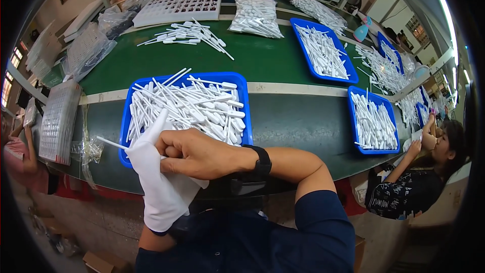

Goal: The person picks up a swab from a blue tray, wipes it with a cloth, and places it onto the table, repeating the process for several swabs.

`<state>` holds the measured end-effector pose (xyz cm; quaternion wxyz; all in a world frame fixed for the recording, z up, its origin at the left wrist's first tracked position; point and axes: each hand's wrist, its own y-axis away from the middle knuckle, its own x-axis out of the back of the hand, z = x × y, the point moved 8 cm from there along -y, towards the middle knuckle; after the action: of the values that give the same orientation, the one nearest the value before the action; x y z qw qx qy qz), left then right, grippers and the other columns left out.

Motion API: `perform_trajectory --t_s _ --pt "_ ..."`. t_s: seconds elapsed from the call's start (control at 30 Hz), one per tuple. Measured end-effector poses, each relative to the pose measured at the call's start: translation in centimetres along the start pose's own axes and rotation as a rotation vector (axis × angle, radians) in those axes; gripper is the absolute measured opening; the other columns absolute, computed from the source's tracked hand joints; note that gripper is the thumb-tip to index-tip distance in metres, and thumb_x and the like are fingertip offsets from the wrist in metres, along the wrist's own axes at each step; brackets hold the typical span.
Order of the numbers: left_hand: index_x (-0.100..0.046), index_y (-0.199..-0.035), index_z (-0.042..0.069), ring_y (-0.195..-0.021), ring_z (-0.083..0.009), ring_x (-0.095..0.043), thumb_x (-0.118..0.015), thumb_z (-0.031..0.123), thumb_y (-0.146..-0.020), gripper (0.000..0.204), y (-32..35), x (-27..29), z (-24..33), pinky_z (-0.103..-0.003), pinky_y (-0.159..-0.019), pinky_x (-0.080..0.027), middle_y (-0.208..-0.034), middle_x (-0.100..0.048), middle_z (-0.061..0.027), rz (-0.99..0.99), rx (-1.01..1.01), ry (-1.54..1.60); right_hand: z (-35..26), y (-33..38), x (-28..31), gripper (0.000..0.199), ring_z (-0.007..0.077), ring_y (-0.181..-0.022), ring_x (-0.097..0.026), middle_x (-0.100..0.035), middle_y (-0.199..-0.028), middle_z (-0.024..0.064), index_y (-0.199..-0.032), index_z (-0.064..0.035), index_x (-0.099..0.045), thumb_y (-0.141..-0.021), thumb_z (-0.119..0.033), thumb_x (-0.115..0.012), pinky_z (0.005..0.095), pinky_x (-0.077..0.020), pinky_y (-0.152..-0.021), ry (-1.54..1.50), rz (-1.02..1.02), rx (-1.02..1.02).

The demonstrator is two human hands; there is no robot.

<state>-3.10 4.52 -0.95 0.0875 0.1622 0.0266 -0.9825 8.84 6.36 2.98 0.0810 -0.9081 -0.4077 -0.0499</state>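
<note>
- Stick (112,143), white and thin, juts out leftward beside my left hand (154,164), over the near-left edge of the blue tray (246,111).
- I see the left hand inside a white glove (164,205); how its fingers press, I cannot tell.
- My right hand (202,154) is bare, fingers curled against the glove; whether they pinch its cloth, I cannot tell.
- Many white sticks (212,111) fill the tray behind both hands.
- Farther, on the green surface (247,55), lie a loose pile (194,34) and a full bag (256,15).
</note>
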Motion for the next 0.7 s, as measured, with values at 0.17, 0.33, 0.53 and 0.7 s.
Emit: perform_trajectory --t_s 0.17,0.33,0.53,0.7 --pt "-0.049 -0.147 -0.004 -0.12 -0.0205 -0.057 -0.042 0.044 -0.109 0.062 1.4 -2.3 1.1 -0.035 -0.106 -0.045 -0.138 -0.055 -0.0138 -0.052 -0.051 0.005 1.1 -0.7 -0.7 0.02 0.0086 -0.067 -0.052 -0.061 -0.073 -0.0005 -0.112 -0.0009 -0.062 -0.096 -0.012 -0.069 0.0306 -0.042 -0.061 -0.278 0.032 0.13" --pt "-0.051 -0.145 -0.006 -0.12 -0.0221 -0.058 -0.034 0.051 -0.11 0.069 1.4 -3.6 3.9 -0.035 -0.106 -0.046 -0.133 -0.059 -0.0148 0.06 -0.068 -0.037 0.5 0.2 -0.9 0.02 0.0117 -0.065 -0.053 -0.06 -0.072 0.0034 -0.111 -0.0006 -0.061 -0.096 -0.012 -0.068 0.0334 -0.0427 -0.06 0.015 -0.089 0.01" --pt "-0.052 -0.144 -0.007 -0.114 -0.0235 -0.062 -0.029 0.053 -0.11 0.073 0.1 -2.8 6.0 -0.035 -0.103 -0.048 -0.129 -0.062 -0.0157 0.18 -0.066 0.239 0.5 0.3 -1.7 0.023 0.0251 -0.062 -0.057 -0.06 -0.073 0.0119 -0.11 -0.0004 -0.06 -0.096 -0.015 -0.07 0.0378 -0.0447 -0.061 0.148 -0.14 0.02" --pt "-0.054 -0.142 -0.003 -0.107 -0.0222 -0.063 -0.034 0.05 -0.11 0.064 -0.4 0.2 3.2 -0.035 -0.097 -0.051 -0.123 -0.064 -0.0129 0.171 -0.043 0.154 -0.1 0.0 -2.3 0.027 0.0335 -0.063 -0.058 -0.06 -0.071 0.0134 -0.11 -0.0006 -0.06 -0.095 -0.019 -0.073 0.0408 -0.045 -0.06 0.206 -0.058 0.148"
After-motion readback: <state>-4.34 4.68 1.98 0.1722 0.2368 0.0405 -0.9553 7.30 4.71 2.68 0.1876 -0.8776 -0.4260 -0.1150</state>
